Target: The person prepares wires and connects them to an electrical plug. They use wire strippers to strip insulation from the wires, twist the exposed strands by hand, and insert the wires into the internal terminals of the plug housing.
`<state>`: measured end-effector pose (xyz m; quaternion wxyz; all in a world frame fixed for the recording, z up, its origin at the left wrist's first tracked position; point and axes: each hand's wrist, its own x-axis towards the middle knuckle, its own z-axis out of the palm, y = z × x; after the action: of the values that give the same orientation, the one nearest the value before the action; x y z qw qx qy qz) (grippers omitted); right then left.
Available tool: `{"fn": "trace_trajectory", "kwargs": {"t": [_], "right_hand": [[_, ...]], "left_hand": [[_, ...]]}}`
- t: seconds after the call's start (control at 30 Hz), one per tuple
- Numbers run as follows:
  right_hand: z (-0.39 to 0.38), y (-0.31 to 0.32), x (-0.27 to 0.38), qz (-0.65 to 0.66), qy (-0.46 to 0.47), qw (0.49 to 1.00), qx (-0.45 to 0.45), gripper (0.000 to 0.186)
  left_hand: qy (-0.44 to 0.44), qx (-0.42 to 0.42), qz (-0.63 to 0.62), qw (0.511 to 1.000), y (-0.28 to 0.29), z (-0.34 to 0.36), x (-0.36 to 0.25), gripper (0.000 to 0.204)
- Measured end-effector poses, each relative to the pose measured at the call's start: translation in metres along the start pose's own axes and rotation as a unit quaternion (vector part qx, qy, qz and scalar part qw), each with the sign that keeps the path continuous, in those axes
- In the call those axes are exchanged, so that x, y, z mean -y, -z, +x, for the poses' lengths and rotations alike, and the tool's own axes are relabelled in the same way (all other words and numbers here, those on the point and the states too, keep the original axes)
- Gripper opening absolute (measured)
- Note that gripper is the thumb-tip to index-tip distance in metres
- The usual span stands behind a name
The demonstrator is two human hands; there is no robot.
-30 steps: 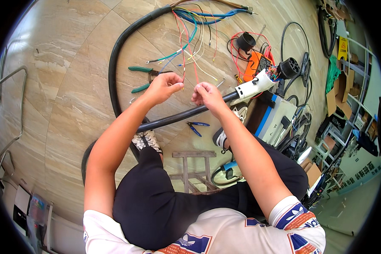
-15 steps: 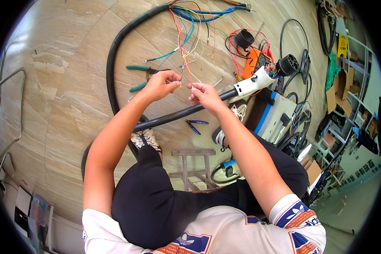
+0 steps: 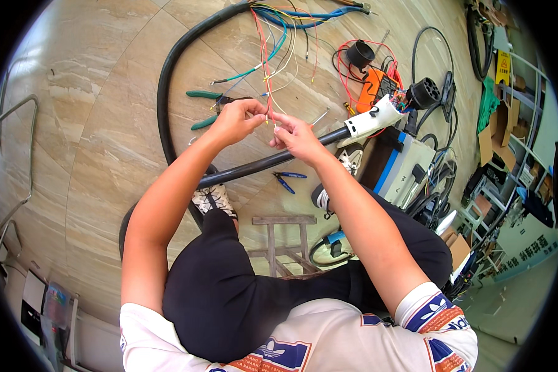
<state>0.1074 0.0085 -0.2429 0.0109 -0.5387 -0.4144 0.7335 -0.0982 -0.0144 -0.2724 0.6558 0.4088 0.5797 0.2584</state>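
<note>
My left hand [image 3: 239, 121] and my right hand [image 3: 296, 134] meet in front of me, each pinching the end of a thin red wire [image 3: 270, 96]. Small pale tips show at the fingertips. The wires run up to the stripped end of a thick black cable [image 3: 175, 59], where blue, green, yellow and white wires [image 3: 285, 46] fan out. Just left of my left hand, green-handled pliers [image 3: 204, 95] lie on the floor, their head partly hidden by it. Below my hands another stretch of black cable [image 3: 254, 167] leads to a white connector housing [image 3: 373, 119] with a round black head [image 3: 423, 93].
An orange multimeter [image 3: 372, 87] with red and black leads lies beside a black cylindrical cap [image 3: 359, 54]. Small blue cutters [image 3: 286, 180] rest near my shoes. A grey case with a blue stripe [image 3: 400, 164] stands right, a wooden stool [image 3: 284, 220] between my legs.
My right hand has moved left, bringing its red wire end up against the one in my left hand. The left hand has barely shifted.
</note>
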Motion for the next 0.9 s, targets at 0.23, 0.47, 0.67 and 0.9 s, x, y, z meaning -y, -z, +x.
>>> {"fn": "trace_trajectory", "kwargs": {"t": [0.23, 0.47, 0.67, 0.9], "right_hand": [[0.006, -0.003, -0.007, -0.019, -0.008, 1.0, 0.006, 0.039], [0.006, -0.005, -0.004, -0.025, -0.001, 1.0, 0.018, 0.038], [0.007, -0.007, -0.003, -0.02, -0.001, 0.999, 0.026, 0.038], [0.007, -0.009, 0.0, -0.023, -0.006, 0.999, 0.029, 0.038]], "left_hand": [[-0.061, -0.029, 0.041, 0.997, -0.003, -0.005, 0.002, 0.018], [-0.193, -0.07, 0.107, 0.973, 0.0, -0.006, 0.008, 0.015], [-0.238, -0.07, 0.136, 0.959, 0.007, -0.007, 0.009, 0.017], [-0.258, -0.062, 0.16, 0.951, 0.011, -0.006, 0.009, 0.016]]}}
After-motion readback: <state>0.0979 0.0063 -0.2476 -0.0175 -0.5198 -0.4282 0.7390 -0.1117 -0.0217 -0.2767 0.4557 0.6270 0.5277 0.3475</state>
